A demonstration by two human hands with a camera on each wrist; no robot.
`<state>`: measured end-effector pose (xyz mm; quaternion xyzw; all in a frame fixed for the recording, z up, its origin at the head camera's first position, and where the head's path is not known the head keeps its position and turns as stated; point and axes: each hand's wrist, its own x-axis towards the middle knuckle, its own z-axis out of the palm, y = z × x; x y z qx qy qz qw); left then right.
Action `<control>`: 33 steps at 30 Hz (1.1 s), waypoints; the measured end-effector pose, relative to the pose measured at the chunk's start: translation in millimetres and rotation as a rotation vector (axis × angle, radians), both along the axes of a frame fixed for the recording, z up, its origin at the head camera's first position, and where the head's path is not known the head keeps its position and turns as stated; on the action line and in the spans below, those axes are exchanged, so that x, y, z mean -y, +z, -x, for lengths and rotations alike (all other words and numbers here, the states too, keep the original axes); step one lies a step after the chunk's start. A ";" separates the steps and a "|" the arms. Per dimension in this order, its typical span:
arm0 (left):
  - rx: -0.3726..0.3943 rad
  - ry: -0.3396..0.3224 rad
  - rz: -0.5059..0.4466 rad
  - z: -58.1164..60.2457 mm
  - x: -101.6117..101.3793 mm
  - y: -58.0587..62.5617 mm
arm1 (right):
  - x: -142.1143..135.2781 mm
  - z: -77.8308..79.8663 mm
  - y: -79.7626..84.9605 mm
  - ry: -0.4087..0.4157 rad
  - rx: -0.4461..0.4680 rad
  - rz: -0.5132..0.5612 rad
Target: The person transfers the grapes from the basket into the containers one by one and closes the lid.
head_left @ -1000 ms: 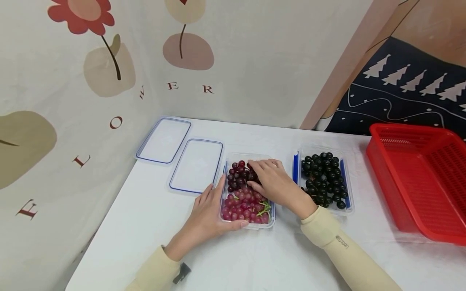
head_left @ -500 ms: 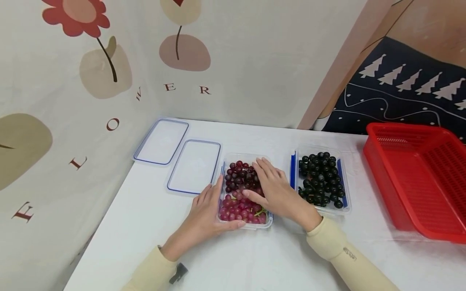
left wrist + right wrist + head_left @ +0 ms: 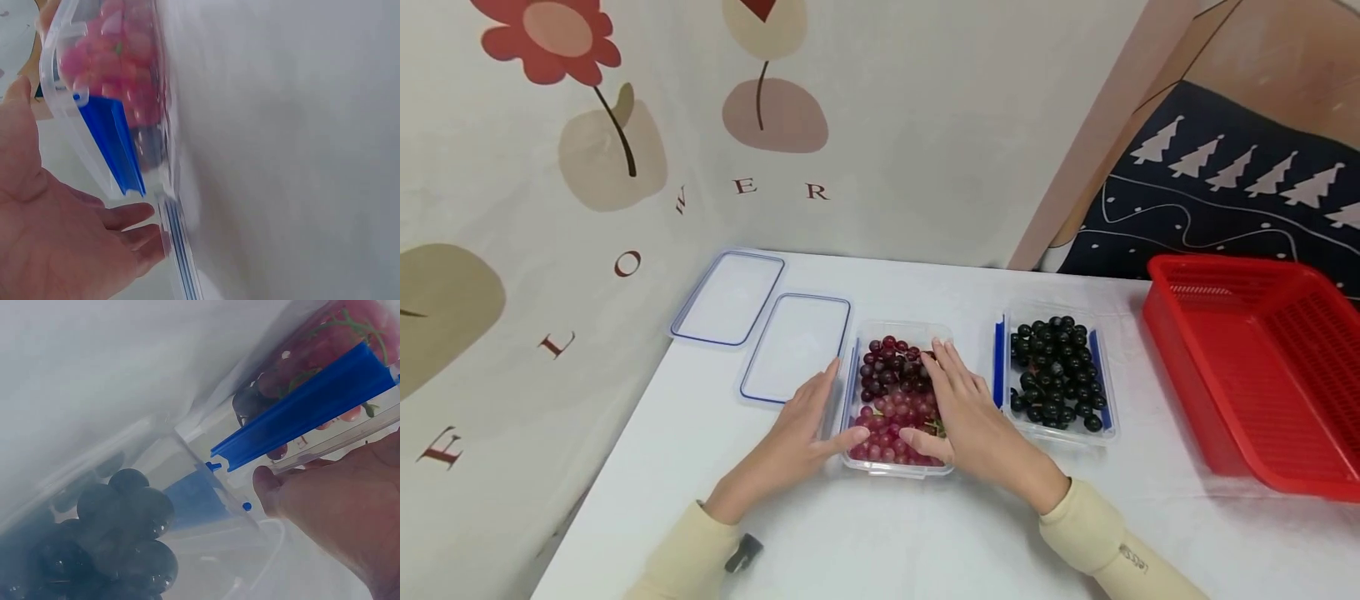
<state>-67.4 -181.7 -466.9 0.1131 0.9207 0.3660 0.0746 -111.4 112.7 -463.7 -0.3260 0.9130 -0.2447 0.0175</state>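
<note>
In the head view a clear plastic container (image 3: 898, 472) holds dark red grapes (image 3: 887, 371) at its far end and pink grapes (image 3: 887, 429) at the near end. Its blue side latch (image 3: 115, 144) hangs down in the left wrist view. My left hand (image 3: 790, 433) is at its left side, fingers extended and thumb by the near corner; whether the thumb touches is unclear. Straight fingers of my right hand (image 3: 981, 433) lie along the right rim, with the thumb over the pink grapes. The right wrist view shows that side's blue latch (image 3: 306, 406) folded outward.
A second clear container (image 3: 1101, 439) with black grapes (image 3: 1056, 367) stands to the right, its blue latches (image 3: 998, 362) unfastened. Two blue-edged lids, one nearer (image 3: 797, 346) and one farther (image 3: 730, 297), lie at the left. A red basket (image 3: 1172, 375) sits at the far right.
My left hand has come away from the container's left wall, moving left. My right hand has lifted off the dark grapes and shifted to the right rim, its thumb now nearer the front.
</note>
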 end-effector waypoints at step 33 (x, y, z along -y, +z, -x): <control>-0.114 0.242 0.189 26.3 78.2 2.1 | -15.5 -18.5 -6.6 -0.063 0.181 0.050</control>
